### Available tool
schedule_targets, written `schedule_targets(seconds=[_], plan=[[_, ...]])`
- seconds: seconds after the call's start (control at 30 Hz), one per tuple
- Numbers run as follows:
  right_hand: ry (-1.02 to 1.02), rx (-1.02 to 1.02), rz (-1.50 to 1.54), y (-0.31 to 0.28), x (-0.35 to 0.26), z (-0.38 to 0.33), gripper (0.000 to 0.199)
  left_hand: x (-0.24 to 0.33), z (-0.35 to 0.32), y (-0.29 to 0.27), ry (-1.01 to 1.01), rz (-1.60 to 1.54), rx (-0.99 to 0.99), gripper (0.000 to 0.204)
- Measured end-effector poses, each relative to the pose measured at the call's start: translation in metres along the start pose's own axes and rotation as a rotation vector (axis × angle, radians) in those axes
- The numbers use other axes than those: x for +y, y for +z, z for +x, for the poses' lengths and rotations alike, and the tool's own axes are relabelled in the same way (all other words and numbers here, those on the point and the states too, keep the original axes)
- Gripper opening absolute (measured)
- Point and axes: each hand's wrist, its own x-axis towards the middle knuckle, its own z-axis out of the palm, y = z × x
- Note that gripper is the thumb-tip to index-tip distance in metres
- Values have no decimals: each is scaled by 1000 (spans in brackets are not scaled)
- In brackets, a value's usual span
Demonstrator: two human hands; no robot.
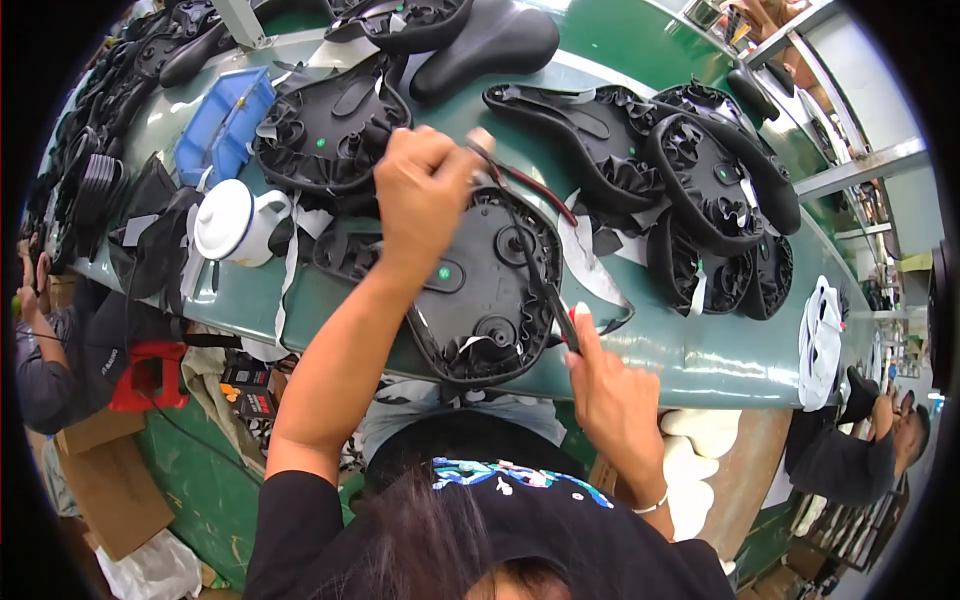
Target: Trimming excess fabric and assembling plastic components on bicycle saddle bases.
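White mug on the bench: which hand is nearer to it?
Left. The left hand grips a red-handled tool just right of the white mug; the right hand sits farther right, past the upturned black saddle.

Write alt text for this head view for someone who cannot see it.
Two hands work on an upturned black bicycle saddle at the edge of a green table: the left hand presses on it, the right hand grips a red-handled tool. More saddles, a blue bin and a white mug lie around.

Both hands (425, 185) (610, 385) stretch trim (540, 250) around saddle (490, 290).
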Motion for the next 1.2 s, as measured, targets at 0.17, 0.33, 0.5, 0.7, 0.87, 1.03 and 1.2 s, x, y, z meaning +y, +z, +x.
schedule_targets(seconds=[0.17, 0.33, 0.5, 0.7, 0.87, 1.03, 1.2], plan=[[-130, 25, -109, -20, 28, 41, 46, -2, -5, -34, -639, -766, -174, 33], [-575, -142, -78, -40, 54, 118, 43, 24, -78, -72, -496, -453, -369, 58], [-550, -175, -242, -50, 56, 94, 43, 29, -55, -129, -38, -596, -426, 66], [-183, -203, -272, -51, 30, 6, 48, 36, 12, -142, -124, -1044, -291, 47], [-284, -149, -265, -56, 32, 35, 46, 14, -1, -44, 465, 454, -1009, 19], [-412, -241, -49, -59, 47, 66, 46, 9, -2, -8, -89, -605, -1193, 15], [-252, -235, -109, -44, 33, 15, 54, 11, 34, -13, -427, -957, -430, 38]])
